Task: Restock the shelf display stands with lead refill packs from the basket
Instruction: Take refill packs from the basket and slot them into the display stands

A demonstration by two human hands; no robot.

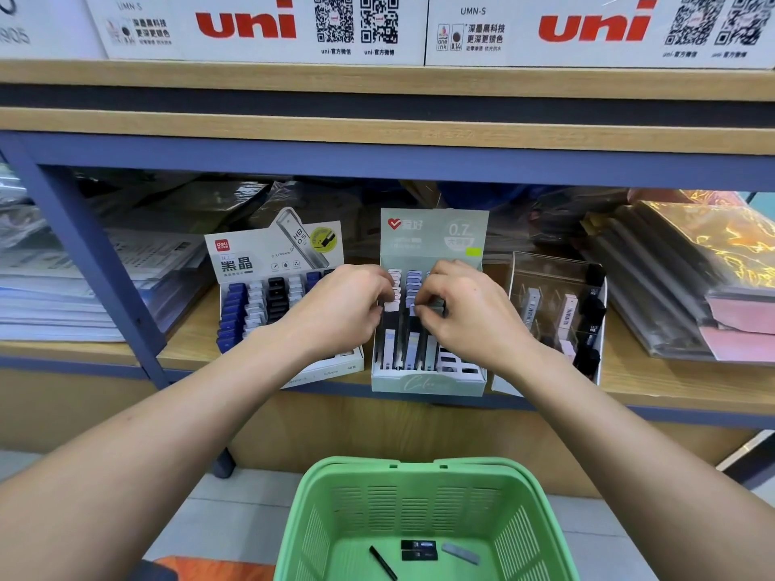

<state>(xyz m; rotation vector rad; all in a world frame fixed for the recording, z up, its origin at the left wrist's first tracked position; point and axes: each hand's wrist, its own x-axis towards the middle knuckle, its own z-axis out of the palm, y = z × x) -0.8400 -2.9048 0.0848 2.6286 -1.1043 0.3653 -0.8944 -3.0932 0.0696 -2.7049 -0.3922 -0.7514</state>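
Wooden shelf (201,341) (blue-framed), both hands (344,308) pinching refill packs (413,287) above green basket (419,496)

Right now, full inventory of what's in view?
Middle display stand: 1, pale green, shelf centre, partly filled.
Left display stand: 1, white, blue/white/black packs.
Right display stand: 1, clear, few packs.
Basket: 1, green, floor below.
Lead refill packs in basket: about four, dark and grey.
Uni boxes: 2, white, top shelf.
Left hand: over middle stand.
Right hand: pinching a lead refill pack.
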